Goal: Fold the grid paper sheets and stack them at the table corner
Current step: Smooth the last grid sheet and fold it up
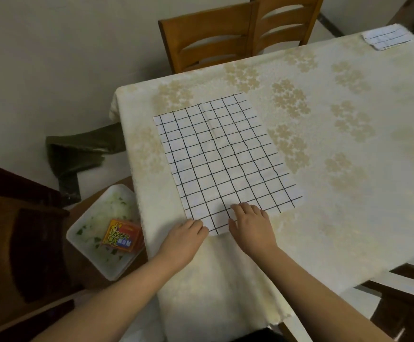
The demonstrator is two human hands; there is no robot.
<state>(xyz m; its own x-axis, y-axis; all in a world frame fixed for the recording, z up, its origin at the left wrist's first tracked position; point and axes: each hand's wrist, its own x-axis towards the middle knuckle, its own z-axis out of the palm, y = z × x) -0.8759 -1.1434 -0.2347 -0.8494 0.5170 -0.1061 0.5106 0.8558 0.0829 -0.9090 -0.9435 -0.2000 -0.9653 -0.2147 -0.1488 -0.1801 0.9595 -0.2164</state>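
A white sheet with a black grid lies flat and unfolded on the table, with a faint crease running along its middle. My left hand touches its near corner, fingers curled at the edge. My right hand rests palm down on the sheet's near edge, fingers spread. Whether either hand pinches the paper is unclear. A small stack of folded grid sheets sits at the far right corner of the table.
A cream floral tablecloth covers the table. Two wooden chairs stand at the far side. Left of the table, a white tray holding an orange box rests on a chair seat. A dark green cloth lies on the floor.
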